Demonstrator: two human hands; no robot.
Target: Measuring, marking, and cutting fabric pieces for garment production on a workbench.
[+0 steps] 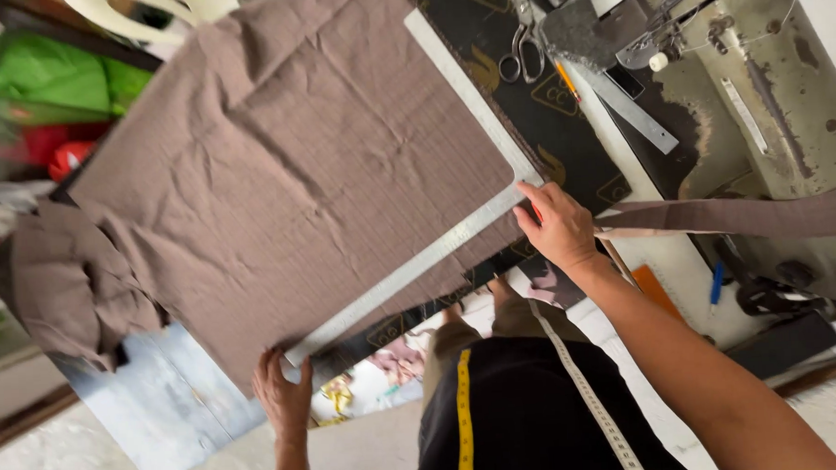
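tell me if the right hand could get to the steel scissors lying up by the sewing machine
Probably yes: the right hand rests on the metal L-square's corner, and only flat dark patterned cloth lies between it and the steel scissors.

Two hands [559,227], one L-square ruler [452,149], one scissors [522,42], one brown cloth [284,175]

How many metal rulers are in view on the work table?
2. A large L-shaped ruler lies on the brown fabric, with the left hand and right hand pressing on its long arm. A straight ruler lies near the scissors. Others may be hidden.
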